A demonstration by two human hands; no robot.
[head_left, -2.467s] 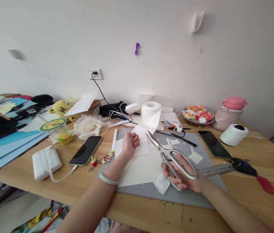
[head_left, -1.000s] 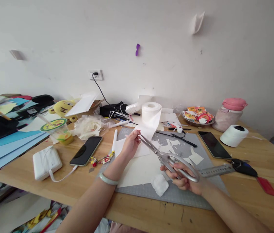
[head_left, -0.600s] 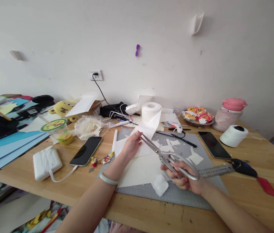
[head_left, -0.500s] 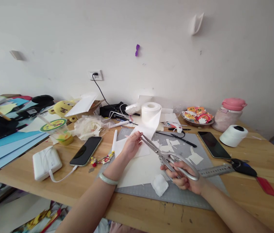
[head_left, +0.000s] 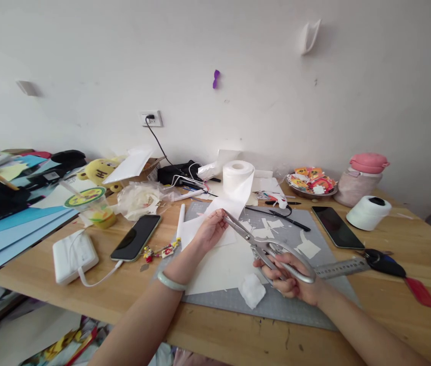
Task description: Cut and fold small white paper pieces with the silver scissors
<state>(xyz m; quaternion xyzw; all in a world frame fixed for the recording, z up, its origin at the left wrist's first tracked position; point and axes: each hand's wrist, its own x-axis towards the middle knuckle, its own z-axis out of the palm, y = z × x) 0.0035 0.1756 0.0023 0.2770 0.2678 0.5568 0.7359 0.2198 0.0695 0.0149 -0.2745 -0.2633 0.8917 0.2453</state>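
My right hand (head_left: 291,279) grips the handles of large silver scissors (head_left: 247,237), whose blades point up and left and look closed or nearly so. At the blade tips, my left hand (head_left: 212,230) is closed in a pinch; whatever its fingertips hold is too small to make out. Below both hands lie white paper sheets (head_left: 215,274) on a grey cutting mat (head_left: 295,310). Behind the left hand stands a white paper roll (head_left: 235,178), its loose end trailing forward. A crumpled white wad (head_left: 252,291) lies just left of my right hand.
Paper scraps (head_left: 307,248) are scattered over the mat. To the right are a metal ruler (head_left: 343,268), a phone (head_left: 336,227) and a thread cone (head_left: 366,213). Leftward are another phone (head_left: 136,238), a white power bank (head_left: 74,256) and a lidded drink cup (head_left: 96,208).
Very little differs. My left fingertips and the scissors' tips have shifted slightly right, still close together; my right hand keeps its grip.
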